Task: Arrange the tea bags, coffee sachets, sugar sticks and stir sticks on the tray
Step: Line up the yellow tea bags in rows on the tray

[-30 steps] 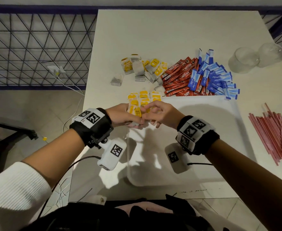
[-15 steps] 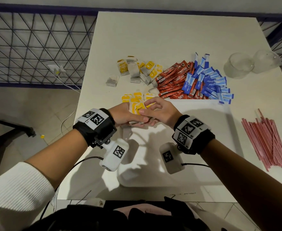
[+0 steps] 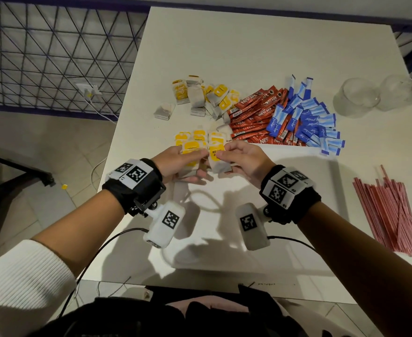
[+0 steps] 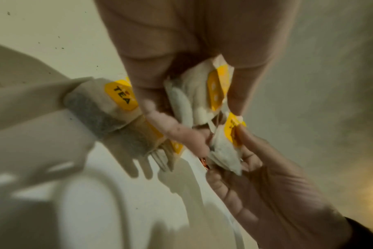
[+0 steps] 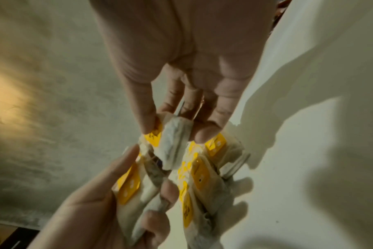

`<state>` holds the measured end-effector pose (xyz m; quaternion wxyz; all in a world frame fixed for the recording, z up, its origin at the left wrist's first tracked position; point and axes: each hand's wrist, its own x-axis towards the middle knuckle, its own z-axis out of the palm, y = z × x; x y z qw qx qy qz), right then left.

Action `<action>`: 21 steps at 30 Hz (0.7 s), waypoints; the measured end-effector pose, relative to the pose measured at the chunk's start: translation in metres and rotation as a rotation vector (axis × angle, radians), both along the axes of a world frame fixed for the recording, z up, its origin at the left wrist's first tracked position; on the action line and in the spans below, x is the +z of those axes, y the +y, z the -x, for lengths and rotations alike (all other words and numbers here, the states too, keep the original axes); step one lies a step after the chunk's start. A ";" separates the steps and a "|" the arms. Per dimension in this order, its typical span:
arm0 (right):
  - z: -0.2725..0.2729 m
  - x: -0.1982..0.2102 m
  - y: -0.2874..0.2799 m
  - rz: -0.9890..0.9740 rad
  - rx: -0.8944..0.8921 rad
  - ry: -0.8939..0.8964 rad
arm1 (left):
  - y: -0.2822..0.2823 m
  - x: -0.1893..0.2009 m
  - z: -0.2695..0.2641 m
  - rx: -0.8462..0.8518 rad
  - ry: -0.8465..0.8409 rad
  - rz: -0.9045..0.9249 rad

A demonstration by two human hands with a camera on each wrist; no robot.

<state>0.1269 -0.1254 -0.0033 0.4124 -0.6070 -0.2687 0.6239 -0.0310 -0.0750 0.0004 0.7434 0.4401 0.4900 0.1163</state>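
My left hand (image 3: pixel 196 166) grips a small stack of yellow-tagged tea bags (image 4: pixel 199 94) just above the far left corner of the white tray (image 3: pixel 297 186). My right hand (image 3: pixel 227 159) pinches one tea bag (image 5: pixel 170 134) between thumb and fingers, right beside that stack. Several tea bags (image 3: pixel 190 138) lie in rows on the tray's far left corner. Behind the tray are a loose heap of tea bags (image 3: pixel 200 98), red coffee sachets (image 3: pixel 253 113) and blue sugar sticks (image 3: pixel 307 120). Red stir sticks (image 3: pixel 389 210) lie to the tray's right.
Two clear glass cups (image 3: pixel 358 96) stand at the table's far right. The table's left edge (image 3: pixel 117 132) runs close to my left hand, with floor and a dark metal grille beyond. Cables trail from both wrist cameras over the near table edge.
My hands were pressed together over the tea bag stack; now they have drawn slightly apart, and the right hand pinches a single tea bag beside the left hand's stack.
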 end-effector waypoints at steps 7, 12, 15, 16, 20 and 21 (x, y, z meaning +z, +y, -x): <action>-0.007 0.005 -0.002 0.002 0.084 0.128 | 0.004 -0.012 0.003 0.066 0.019 -0.109; -0.007 0.005 -0.002 0.036 0.094 0.089 | 0.002 -0.013 0.000 -0.032 0.129 -0.131; -0.004 0.004 -0.002 0.043 0.074 0.080 | -0.001 -0.018 -0.003 -0.090 0.176 -0.163; -0.004 0.003 -0.001 0.046 0.060 0.071 | -0.002 -0.019 -0.004 -0.104 0.198 -0.178; -0.001 -0.004 -0.003 0.065 0.009 0.072 | -0.002 -0.023 -0.005 -0.173 0.235 -0.201; -0.001 -0.006 -0.004 0.071 0.002 0.063 | -0.002 -0.023 -0.005 -0.196 0.239 -0.206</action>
